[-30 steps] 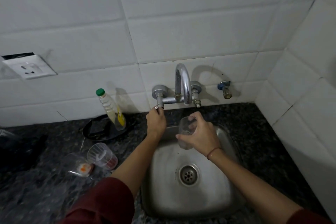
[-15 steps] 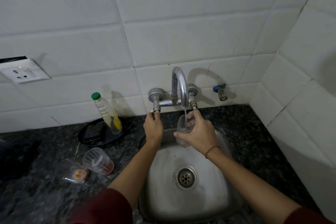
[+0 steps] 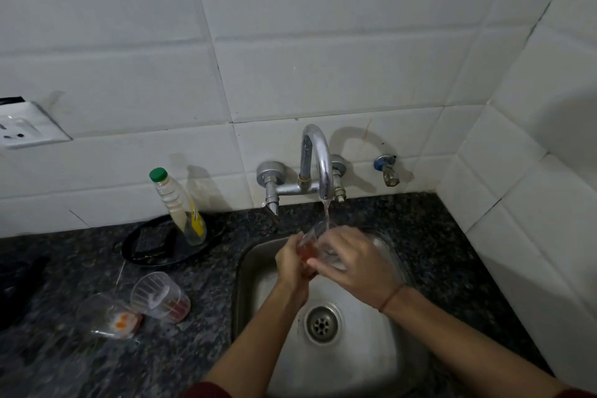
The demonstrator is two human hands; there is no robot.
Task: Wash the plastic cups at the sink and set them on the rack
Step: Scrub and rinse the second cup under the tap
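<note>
Head view, looking down at a dark speckled counter (image 3: 200, 271) and a steel sink (image 3: 349, 349) set in a white-tiled corner. Far left on the wall: a white socket (image 3: 24, 126). Below it at the frame edge, something black on the counter, too dark to identify. Next along, two clear plastic cups lie on their sides, touching: the left cup (image 3: 108, 317) has an orange spot at its base, the right cup (image 3: 160, 297) a reddish residue at the bottom. Behind them, a black round tray (image 3: 142, 245) holds a clear bottle (image 3: 181, 207) with a green cap and yellow label, leaning right. Centre: chrome tap (image 3: 315, 165) on the wall, water running in a thin stream. Under the stream, over the sink, a third clear cup (image 3: 311, 244), tilted, reddish tint inside. Left hand (image 3: 292, 263) wraps its left side; right hand (image 3: 355, 263) grips it from the right, fingers curled over it. Red thread on the right wrist. Drain (image 3: 322, 323) below the hands. Right of the tap, a small blue-topped valve (image 3: 386, 168) on the wall.
</note>
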